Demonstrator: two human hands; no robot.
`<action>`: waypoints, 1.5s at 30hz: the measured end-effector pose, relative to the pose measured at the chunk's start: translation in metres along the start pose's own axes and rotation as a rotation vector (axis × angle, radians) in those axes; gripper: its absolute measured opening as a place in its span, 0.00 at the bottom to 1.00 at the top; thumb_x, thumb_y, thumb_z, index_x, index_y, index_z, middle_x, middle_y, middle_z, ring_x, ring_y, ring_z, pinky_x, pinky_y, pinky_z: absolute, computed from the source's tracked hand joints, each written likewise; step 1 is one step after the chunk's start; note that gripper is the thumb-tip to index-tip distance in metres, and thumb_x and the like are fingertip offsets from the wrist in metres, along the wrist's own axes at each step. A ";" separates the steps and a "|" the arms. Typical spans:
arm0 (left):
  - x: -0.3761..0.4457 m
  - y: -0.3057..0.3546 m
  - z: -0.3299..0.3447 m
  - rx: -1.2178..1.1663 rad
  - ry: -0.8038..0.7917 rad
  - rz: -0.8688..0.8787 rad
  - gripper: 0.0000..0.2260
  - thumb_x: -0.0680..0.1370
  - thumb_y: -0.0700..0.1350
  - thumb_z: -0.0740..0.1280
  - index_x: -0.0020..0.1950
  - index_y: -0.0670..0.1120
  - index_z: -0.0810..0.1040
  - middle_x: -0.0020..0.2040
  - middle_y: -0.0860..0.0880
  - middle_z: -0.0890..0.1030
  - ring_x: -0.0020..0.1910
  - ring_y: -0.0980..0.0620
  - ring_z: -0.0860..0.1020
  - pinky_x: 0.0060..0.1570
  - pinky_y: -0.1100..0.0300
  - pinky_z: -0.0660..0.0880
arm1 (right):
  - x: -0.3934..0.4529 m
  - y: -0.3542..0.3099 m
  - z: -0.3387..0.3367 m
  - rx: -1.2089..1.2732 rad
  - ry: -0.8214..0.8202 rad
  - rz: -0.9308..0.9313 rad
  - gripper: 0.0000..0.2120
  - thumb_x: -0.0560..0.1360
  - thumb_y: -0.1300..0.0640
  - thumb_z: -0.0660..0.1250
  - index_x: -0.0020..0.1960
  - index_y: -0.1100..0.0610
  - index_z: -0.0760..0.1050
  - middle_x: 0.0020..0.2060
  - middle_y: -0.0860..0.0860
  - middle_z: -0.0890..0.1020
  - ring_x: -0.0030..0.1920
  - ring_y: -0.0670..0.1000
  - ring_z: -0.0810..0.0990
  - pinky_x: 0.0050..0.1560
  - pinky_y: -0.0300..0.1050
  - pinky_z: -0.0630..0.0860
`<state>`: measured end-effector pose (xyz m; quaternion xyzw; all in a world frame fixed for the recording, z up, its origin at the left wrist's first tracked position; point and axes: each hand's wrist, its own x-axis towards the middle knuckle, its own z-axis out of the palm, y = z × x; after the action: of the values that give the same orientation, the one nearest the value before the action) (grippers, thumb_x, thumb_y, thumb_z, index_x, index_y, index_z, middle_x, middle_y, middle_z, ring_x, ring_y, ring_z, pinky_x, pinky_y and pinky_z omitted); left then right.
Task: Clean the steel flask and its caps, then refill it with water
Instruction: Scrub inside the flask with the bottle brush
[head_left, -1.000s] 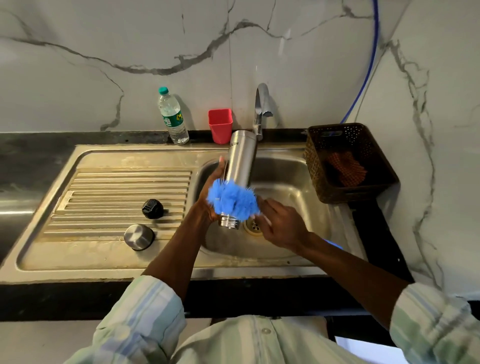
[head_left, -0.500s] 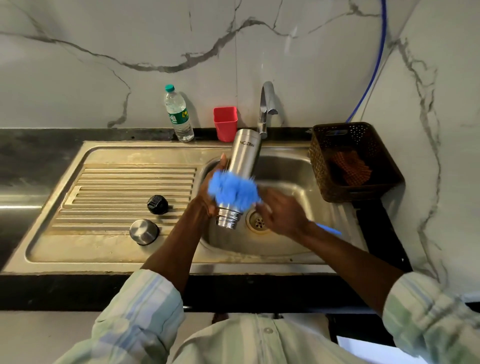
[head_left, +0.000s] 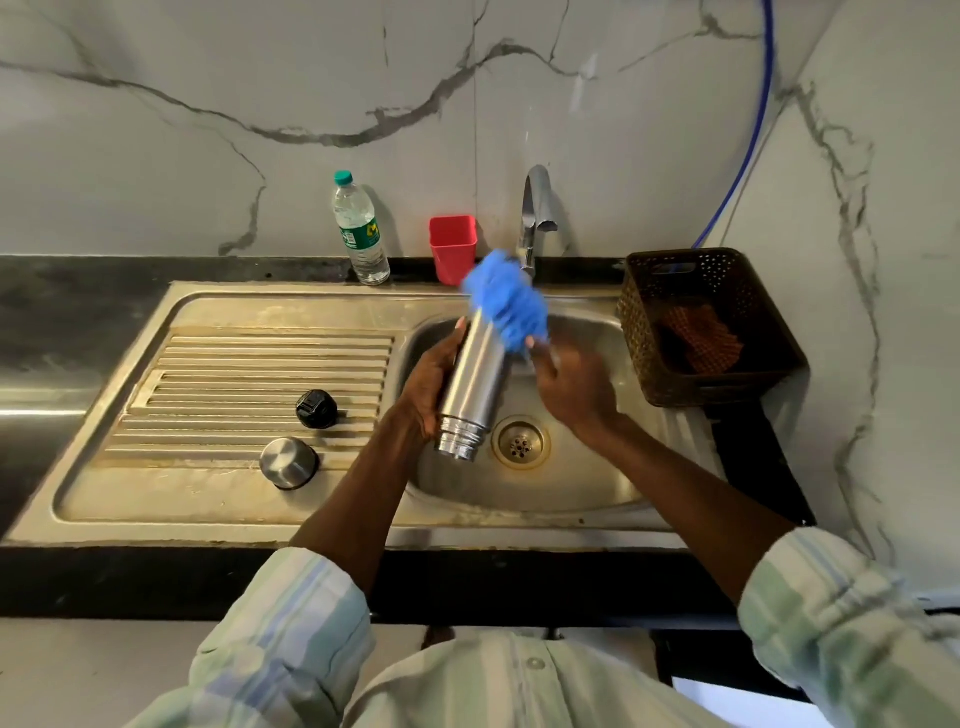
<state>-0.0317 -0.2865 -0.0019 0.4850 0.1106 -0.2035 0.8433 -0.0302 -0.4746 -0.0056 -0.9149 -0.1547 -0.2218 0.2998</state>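
Over the steel sink (head_left: 218, 519) set into the dark table (head_left: 78, 312), I am watching both hands working above the round basin, with the ribbed draining board lying to the left. At the right end of the table a brown perforated basket (head_left: 748, 384) is sitting with an orange-brown mesh cloth (head_left: 701, 340) inside it. My view is showing the steel flask (head_left: 475, 379) tilted over the basin, its threaded mouth pointing down and toward me near the drain (head_left: 521, 443), its base lifted toward the tap (head_left: 535, 218). The left hand (head_left: 428, 384) is wrapping its fingers around the lower part of the flask body, gripping it firmly. The right hand (head_left: 574, 387) is closing its grip on the handle of the blue brush (head_left: 506, 301), whose fluffy head is pressing against the upper end of the flask and looking motion-blurred. Behind the sink, a plastic water bottle (head_left: 359, 231) and a red cup (head_left: 453, 248) are standing against the marble wall. On the draining board, well apart from the flask, the steel cap (head_left: 289, 462) is resting near the front edge, and the black cap (head_left: 316, 409) is lying just behind it.
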 end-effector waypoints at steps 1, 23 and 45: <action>-0.008 0.007 0.018 -0.007 0.008 -0.005 0.27 0.85 0.51 0.52 0.38 0.51 0.87 0.38 0.47 0.85 0.34 0.50 0.82 0.37 0.56 0.81 | 0.018 -0.001 -0.004 0.005 0.020 0.118 0.17 0.82 0.48 0.57 0.57 0.59 0.77 0.38 0.50 0.79 0.38 0.55 0.81 0.31 0.35 0.67; -0.039 0.001 0.004 -0.002 0.426 0.060 0.18 0.86 0.40 0.52 0.74 0.36 0.64 0.40 0.49 0.70 0.24 0.61 0.77 0.25 0.70 0.72 | -0.033 -0.049 0.001 0.188 -0.221 -0.051 0.22 0.80 0.43 0.57 0.70 0.50 0.72 0.54 0.51 0.83 0.52 0.54 0.81 0.46 0.47 0.77; -0.046 0.011 -0.006 0.023 0.395 0.047 0.13 0.84 0.36 0.54 0.40 0.44 0.68 0.21 0.56 0.76 0.20 0.61 0.76 0.27 0.67 0.73 | -0.019 -0.041 0.002 0.136 -0.215 -0.225 0.23 0.80 0.45 0.57 0.70 0.55 0.73 0.53 0.53 0.83 0.49 0.54 0.82 0.40 0.47 0.80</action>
<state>-0.0674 -0.2656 0.0211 0.5276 0.2603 -0.0860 0.8040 -0.0630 -0.4443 0.0030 -0.8878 -0.3021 -0.1439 0.3160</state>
